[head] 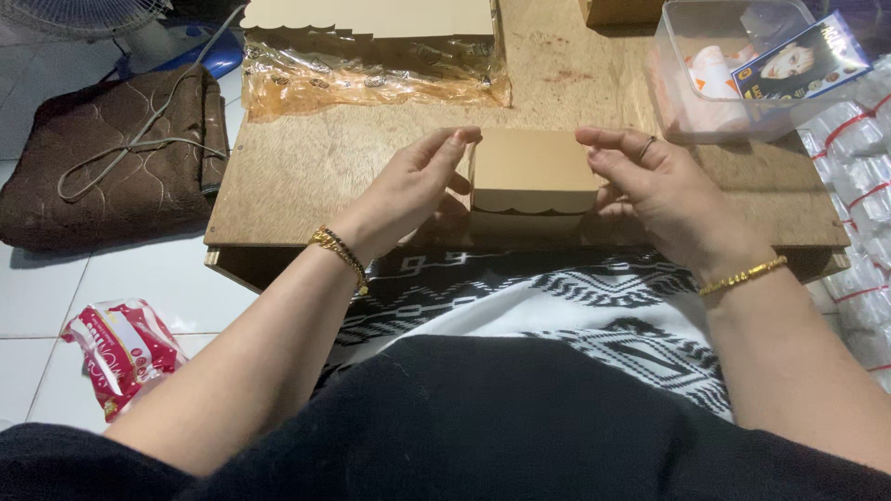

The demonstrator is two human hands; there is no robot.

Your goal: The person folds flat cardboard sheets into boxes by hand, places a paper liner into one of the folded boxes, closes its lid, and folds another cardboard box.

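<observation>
While the small tan cardboard box (532, 172) sat at the near edge of the low wooden table (306, 176), both hands gripped it by its ends. Left hand (404, 195) pressed the box's left side, fingers together and extended, thumb underneath. Right hand (650, 190) clamped the right side, fingers curled. Behind it lay a crinkled plastic bag (371, 79) under flat cardboard sheets (371, 17); a clear plastic container (733, 70) stood far right; a red snack packet (121, 351) lay on the floor.

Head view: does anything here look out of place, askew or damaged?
Little stands out. The small tan box sits square on the wooden board between the left hand and right hand. Only oddities: a red snack packet lying on the floor tiles, and reddish stains on the board.
</observation>
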